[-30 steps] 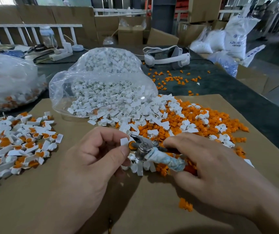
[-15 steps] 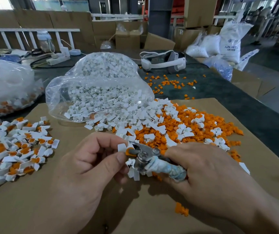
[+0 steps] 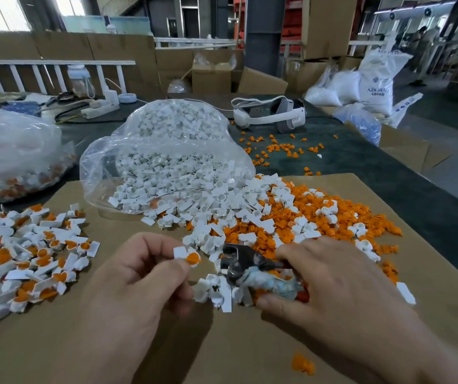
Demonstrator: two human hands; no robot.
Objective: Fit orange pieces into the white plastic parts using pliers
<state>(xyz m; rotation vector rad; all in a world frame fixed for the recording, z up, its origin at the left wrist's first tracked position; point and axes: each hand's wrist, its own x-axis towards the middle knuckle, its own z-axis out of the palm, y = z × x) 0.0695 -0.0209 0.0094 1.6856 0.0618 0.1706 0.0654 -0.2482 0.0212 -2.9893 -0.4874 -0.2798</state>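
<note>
My left hand (image 3: 136,284) pinches a white plastic part with an orange piece in it (image 3: 187,256), held a little left of the pliers' jaws. My right hand (image 3: 341,284) grips the pliers (image 3: 247,268) by their wrapped handles; the metal jaws point left and hold nothing. A mixed heap of loose white parts (image 3: 208,214) and orange pieces (image 3: 319,214) lies just beyond both hands on the brown cardboard sheet (image 3: 222,350). Fitted white-and-orange parts (image 3: 28,256) are piled at the left.
A clear bag of white parts (image 3: 166,156) lies open behind the heap. Another bag (image 3: 14,156) sits at far left. A white headset (image 3: 269,115) and scattered orange pieces (image 3: 277,149) lie on the dark table at the back. One orange piece (image 3: 302,364) lies near me.
The part was between the pliers' jaws; now my left hand has drawn it out to the left, clear of the jaws. The pliers stay in my right hand.
</note>
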